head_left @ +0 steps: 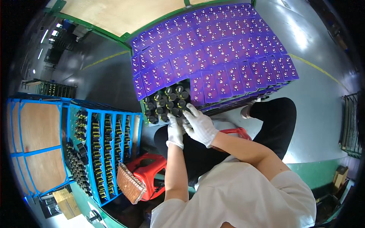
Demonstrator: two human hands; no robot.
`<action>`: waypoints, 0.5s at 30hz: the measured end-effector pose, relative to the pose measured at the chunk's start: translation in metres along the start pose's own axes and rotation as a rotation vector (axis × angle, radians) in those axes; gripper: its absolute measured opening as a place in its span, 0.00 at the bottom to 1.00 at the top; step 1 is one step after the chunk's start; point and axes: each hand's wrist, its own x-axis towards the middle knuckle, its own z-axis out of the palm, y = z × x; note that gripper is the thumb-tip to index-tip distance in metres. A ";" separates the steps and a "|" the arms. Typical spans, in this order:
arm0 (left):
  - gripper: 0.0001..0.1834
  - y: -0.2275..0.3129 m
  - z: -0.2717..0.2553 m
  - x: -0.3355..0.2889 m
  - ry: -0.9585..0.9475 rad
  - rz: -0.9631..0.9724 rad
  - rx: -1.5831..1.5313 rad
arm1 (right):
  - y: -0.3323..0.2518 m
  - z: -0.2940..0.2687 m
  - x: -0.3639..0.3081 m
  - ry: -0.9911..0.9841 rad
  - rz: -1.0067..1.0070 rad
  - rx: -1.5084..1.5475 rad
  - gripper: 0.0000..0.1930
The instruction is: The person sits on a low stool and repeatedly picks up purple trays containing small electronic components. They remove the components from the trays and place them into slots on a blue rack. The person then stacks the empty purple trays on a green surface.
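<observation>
A cluster of black round-topped parts with yellow marks stands upright at the near left corner of the stand. Both my hands, in white gloves, reach to its near side. The fingers of my left hand are drawn together and point up against the nearest parts; what lies in them is hidden. Close on its right, my right hand has its fingers apart, with the fingertips beside the black parts at the cluster's right. Purple panels with shiny metal dots lie in rows over the rest of the stand.
At the left, a blue-framed rack holds many similar black and yellow parts. A red stool with a brownish pad stands beside it. A wooden board in a green frame rises behind the panels. Cardboard boxes lie at lower left.
</observation>
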 end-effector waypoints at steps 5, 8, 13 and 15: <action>0.25 0.017 0.014 -0.019 0.363 0.496 0.957 | 0.011 -0.002 -0.010 0.059 -0.070 0.075 0.26; 0.24 0.029 0.025 -0.023 0.410 0.639 1.040 | 0.017 -0.006 -0.025 0.196 -0.246 0.194 0.22; 0.11 0.022 0.012 -0.031 0.342 0.856 0.671 | 0.076 -0.019 -0.056 0.253 -0.167 0.292 0.18; 0.10 -0.011 -0.001 -0.027 0.343 0.986 0.681 | 0.113 -0.060 -0.075 0.315 0.085 0.094 0.16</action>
